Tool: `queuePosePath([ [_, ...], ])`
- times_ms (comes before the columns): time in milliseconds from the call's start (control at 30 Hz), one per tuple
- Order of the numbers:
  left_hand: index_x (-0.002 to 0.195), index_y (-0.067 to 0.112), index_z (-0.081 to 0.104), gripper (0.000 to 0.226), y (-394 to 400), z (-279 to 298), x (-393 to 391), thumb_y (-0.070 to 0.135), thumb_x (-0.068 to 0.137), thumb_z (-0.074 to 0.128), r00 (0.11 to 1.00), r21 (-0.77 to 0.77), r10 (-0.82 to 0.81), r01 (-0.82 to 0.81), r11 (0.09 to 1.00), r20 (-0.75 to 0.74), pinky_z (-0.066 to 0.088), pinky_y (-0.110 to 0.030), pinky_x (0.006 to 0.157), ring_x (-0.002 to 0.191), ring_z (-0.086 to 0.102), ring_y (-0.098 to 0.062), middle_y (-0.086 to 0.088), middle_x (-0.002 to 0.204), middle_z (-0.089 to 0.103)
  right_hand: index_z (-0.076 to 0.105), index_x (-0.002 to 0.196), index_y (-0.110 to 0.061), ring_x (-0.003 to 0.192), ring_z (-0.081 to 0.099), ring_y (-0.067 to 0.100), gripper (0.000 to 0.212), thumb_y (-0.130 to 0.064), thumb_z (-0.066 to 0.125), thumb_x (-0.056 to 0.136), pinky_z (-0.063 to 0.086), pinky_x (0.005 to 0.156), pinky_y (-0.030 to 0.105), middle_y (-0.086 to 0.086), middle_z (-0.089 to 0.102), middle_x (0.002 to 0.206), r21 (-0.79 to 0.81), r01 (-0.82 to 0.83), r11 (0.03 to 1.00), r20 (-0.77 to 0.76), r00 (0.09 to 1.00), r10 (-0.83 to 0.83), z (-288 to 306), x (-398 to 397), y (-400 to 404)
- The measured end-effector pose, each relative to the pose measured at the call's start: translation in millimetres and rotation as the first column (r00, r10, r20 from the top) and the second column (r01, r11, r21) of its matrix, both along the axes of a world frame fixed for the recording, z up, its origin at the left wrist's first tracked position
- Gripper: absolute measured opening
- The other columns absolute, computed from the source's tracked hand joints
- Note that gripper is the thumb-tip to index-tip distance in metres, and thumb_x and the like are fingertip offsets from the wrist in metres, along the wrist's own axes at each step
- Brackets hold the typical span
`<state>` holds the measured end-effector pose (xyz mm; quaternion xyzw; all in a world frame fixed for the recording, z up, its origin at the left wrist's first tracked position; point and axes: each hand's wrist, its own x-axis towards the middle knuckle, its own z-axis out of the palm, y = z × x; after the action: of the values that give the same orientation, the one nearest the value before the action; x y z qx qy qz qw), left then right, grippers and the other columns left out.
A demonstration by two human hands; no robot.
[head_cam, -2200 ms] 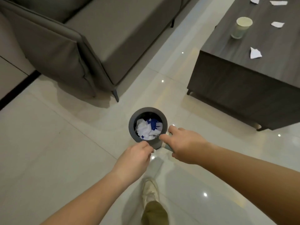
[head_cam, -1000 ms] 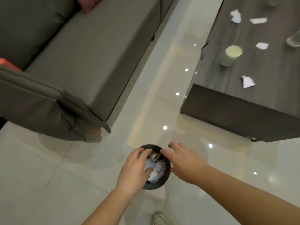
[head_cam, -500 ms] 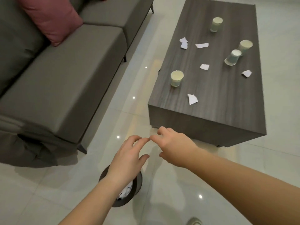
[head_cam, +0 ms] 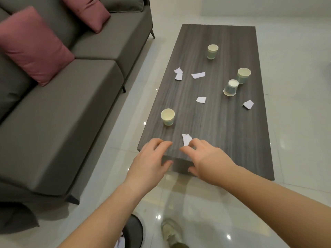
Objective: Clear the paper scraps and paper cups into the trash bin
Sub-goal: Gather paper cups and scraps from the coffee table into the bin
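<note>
I count four paper cups [head_cam: 167, 117] and six paper scraps [head_cam: 186, 139] on the counter [head_cam: 223, 140]. The trash bin [head_cam: 133, 231] holds white paper. My left hand [head_cam: 152, 160] and right hand [head_cam: 206, 156] hover spread, empty.

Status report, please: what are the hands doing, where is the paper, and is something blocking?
Left hand open, empty. Right hand open, fingertips at nearest paper scrap, not gripping. Four paper cups, more scraps on coffee table. Trash bin by feet. Nothing in the way.
</note>
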<state>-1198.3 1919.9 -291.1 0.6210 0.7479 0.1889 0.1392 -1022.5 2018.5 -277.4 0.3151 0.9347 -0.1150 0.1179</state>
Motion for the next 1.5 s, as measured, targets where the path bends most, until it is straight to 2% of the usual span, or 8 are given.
queuePosePath([
  [233,0.131,0.034,0.043,0.055,88.7,-17.8,-41.2,0.035,0.082,0.068,0.999,-0.020,0.002,-0.003,1.000,-0.051,0.049,-0.032,0.089,0.125,0.039,-0.013,0.010,0.133,0.041,0.036,0.138,-0.025,0.124,0.038,0.027,0.055,-0.031,0.058,0.088,0.037,0.067,0.030,0.005,0.035,0.138,-0.010,0.025,1.000,0.065,0.998,-0.024,-35.7,-26.1,75.2],
  [333,0.129,0.034,0.041,0.055,122.1,-35.9,-56.7,0.036,0.082,0.069,0.998,-0.060,-0.028,0.025,0.998,-0.056,0.046,-0.029,0.089,0.128,0.035,-0.014,0.007,0.137,0.038,0.036,0.139,-0.027,0.130,0.033,0.026,0.055,-0.033,0.058,0.088,0.043,0.075,0.032,0.006,0.031,0.144,-0.024,0.051,0.998,0.070,0.996,-0.049,-60.8,-40.6,102.2],
  [600,0.133,0.029,0.041,0.062,203.1,-83.9,-81.8,0.032,0.079,0.071,0.995,-0.182,-0.083,0.072,0.981,-0.053,0.042,-0.044,0.101,0.135,0.029,-0.025,-0.004,0.144,0.034,0.033,0.141,-0.024,0.131,0.032,0.031,0.058,-0.032,0.058,0.089,0.046,0.090,0.042,0.011,0.030,0.144,-0.088,-0.015,0.996,0.098,0.995,0.024,-117.9,-86.0,148.2],
  [900,0.138,0.028,0.033,0.071,243.0,-114.9,-83.9,0.028,0.079,0.072,0.973,-0.392,-0.183,0.115,0.913,-0.141,0.036,-0.049,0.103,0.140,0.018,-0.030,-0.009,0.152,0.021,0.040,0.131,-0.022,0.119,0.037,0.031,0.057,-0.015,0.068,0.082,0.048,0.076,0.042,0.010,0.035,0.131,-0.169,-0.091,0.981,0.205,0.971,0.126,-169.7,-92.3,156.1],
  [1067,0.138,0.025,0.035,0.066,258.6,-124.8,-84.2,0.018,0.081,0.068,0.967,-0.466,-0.199,0.104,0.879,-0.159,0.041,-0.046,0.094,0.139,0.019,-0.031,-0.010,0.150,0.022,0.044,0.126,-0.018,0.114,0.039,0.030,0.051,-0.010,0.068,0.082,0.048,0.076,0.039,0.011,0.036,0.128,-0.159,-0.094,0.983,0.233,0.964,0.129,-184.5,-86.4,161.1],
  [1267,0.129,0.019,0.045,0.050,260.9,-131.5,-80.8,0.008,0.083,0.063,0.966,-0.492,-0.201,0.097,0.865,-0.162,0.043,-0.038,0.079,0.121,0.039,-0.031,-0.011,0.132,0.038,0.048,0.121,-0.014,0.108,0.040,0.027,0.041,-0.009,0.065,0.084,0.049,0.080,0.034,0.010,0.041,0.123,-0.199,-0.159,0.967,0.175,0.965,0.194,-190.6,-79.3,161.4],
  [1400,0.127,0.020,0.046,0.049,256.1,-128.8,-80.1,0.009,0.084,0.064,0.972,-0.478,-0.173,0.079,0.875,-0.157,0.046,-0.039,0.080,0.118,0.041,-0.031,-0.010,0.131,0.039,0.048,0.124,-0.012,0.111,0.040,0.028,0.032,-0.013,0.055,0.093,0.048,0.086,0.036,0.011,0.042,0.124,-0.214,-0.181,0.960,0.172,0.960,0.219,-191.0,-76.8,166.9],
  [1500,0.128,0.020,0.046,0.050,250.5,-123.0,-81.3,0.010,0.083,0.066,0.977,-0.462,-0.156,0.071,0.884,-0.148,0.048,-0.039,0.083,0.120,0.040,-0.031,-0.010,0.132,0.039,0.044,0.128,-0.013,0.109,0.040,0.028,0.045,-0.006,0.061,0.087,0.046,0.086,0.036,0.012,0.039,0.123,-0.232,-0.172,0.957,0.213,0.952,0.222,-191.8,-83.0,173.2],
])
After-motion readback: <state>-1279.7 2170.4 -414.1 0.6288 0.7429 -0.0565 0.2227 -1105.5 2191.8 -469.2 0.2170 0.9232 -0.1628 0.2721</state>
